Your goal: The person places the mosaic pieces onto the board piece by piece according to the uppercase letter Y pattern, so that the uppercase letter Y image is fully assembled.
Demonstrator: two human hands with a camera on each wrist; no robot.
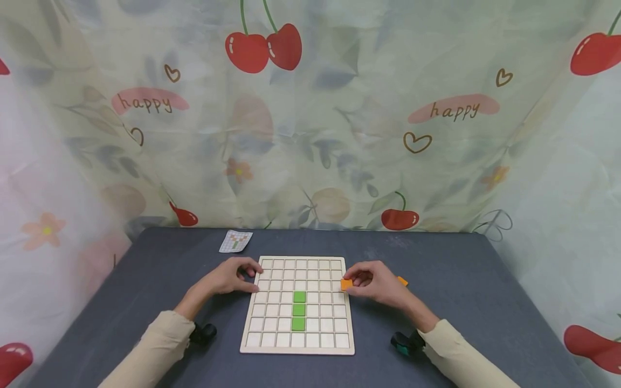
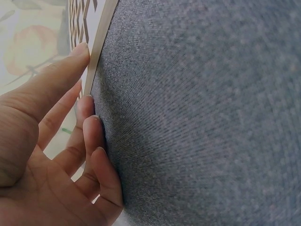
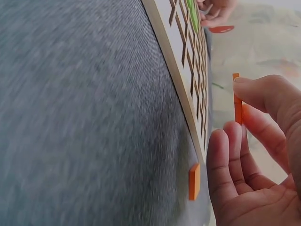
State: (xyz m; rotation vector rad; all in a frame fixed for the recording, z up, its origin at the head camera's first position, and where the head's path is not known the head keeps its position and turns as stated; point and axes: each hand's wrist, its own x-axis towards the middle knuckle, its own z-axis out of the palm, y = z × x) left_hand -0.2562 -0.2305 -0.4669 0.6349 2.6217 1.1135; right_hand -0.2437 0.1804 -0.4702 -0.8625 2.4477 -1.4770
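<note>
A pale gridded board (image 1: 297,351) lies on the dark table, with a column of three green square tiles (image 1: 298,310) in its cells. My left hand (image 1: 230,276) rests at the board's left edge; in the left wrist view its thumb (image 2: 61,73) touches the rim and the other fingers lie loosely beside it. Between right thumb and fingers I pinch an orange square tile (image 3: 238,104), raised at the board's right edge. That right hand (image 1: 378,283) partly hides a second orange tile (image 1: 402,281), which the right wrist view shows lying on the cloth.
A small card (image 1: 235,241) printed with a coloured grid pattern lies beyond the board's far left corner. Behind the table (image 1: 436,269) hangs a cherry-printed curtain (image 1: 339,134), which also runs along both sides.
</note>
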